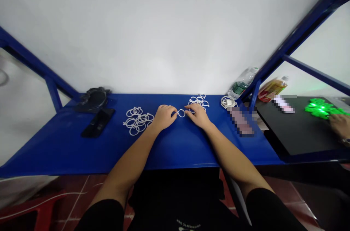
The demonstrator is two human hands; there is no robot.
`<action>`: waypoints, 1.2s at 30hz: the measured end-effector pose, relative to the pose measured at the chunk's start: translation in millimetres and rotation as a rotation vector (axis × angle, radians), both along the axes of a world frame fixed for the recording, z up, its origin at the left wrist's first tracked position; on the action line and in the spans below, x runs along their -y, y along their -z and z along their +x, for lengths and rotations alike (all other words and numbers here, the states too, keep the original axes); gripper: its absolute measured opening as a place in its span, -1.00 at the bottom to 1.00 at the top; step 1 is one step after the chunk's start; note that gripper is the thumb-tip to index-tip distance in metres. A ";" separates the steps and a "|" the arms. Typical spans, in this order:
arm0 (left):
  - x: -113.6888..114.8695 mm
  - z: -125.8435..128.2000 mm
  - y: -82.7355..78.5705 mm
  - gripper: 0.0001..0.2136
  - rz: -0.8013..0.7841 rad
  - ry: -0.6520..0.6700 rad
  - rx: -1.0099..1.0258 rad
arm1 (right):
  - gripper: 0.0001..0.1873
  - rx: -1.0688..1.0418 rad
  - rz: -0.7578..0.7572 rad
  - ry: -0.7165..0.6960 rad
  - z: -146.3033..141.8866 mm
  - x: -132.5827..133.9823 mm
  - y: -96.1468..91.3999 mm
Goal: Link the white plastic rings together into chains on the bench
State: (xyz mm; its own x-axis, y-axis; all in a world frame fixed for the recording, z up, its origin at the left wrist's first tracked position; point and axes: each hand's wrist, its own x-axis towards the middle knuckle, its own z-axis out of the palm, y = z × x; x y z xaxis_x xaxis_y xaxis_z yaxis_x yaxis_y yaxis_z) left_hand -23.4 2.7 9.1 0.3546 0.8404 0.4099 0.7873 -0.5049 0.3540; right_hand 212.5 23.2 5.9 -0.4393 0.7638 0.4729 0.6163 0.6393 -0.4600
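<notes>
Both of my hands rest on the blue table [175, 147] and meet over one small white plastic ring [181, 113]. My left hand [163, 117] pinches the ring's left side with curled fingers. My right hand [197, 114] pinches its right side. A loose pile of several white rings [137, 120] lies just left of my left hand. A second, smaller pile of white rings [200, 100] lies just beyond my right hand, near the wall.
A black phone [97, 122] and a dark crumpled object [94, 98] lie at the table's left. A coiled white cable [227, 102] and a lying water bottle [243, 81] are at the right. On the neighbouring black table [295, 129], another person's hand [340, 125] is beside green parts [322, 107].
</notes>
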 end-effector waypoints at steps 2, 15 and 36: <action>1.1 2.1 -1.6 -0.91 0.026 0.023 0.044 | -0.77 -0.064 -0.002 -0.072 -7.9 7.7 -0.4; 2.9 11.4 2.0 -0.84 0.082 0.151 0.293 | -0.85 -0.292 -0.097 -0.050 -22.8 22.6 -1.5; -24.6 -97.3 -15.1 -0.60 -0.168 -0.645 -0.134 | -0.71 0.085 -0.024 0.231 6.5 4.1 -7.6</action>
State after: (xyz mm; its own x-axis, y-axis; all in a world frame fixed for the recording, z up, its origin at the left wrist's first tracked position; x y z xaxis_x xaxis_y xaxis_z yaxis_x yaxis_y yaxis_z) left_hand -120.7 27.3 24.1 -0.1998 0.9492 0.2430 0.9551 0.1332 0.2648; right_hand 219.0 19.1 13.5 -0.2892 0.8591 0.4223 0.7820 0.4664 -0.4134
